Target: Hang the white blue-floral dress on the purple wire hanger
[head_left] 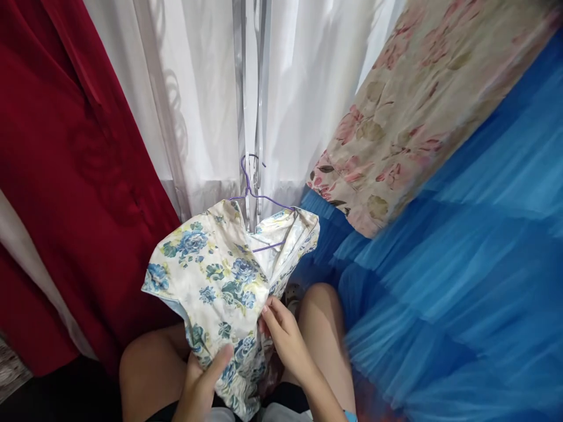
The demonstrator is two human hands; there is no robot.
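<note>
A white blouse [224, 281] with blue and green flowers is draped on a purple wire hanger [250, 189], its neckline gaping toward the right. The hanger's hook points up in front of the white curtain. My left hand [204, 375] grips the lower left side of the blouse, thumb on the front and fingers hidden behind the cloth. With fingers and thumb pinched together, my right hand [281, 328] holds the front edge below the neckline. The lower part of the blouse bunches up between my legs.
White curtains [206, 105] hang ahead, with a red drape [88, 146] to the left. At right, a beige floral cloth [373, 152] hangs over layered blue tulle [440, 281]. My bent knees [323, 316] flank the blouse.
</note>
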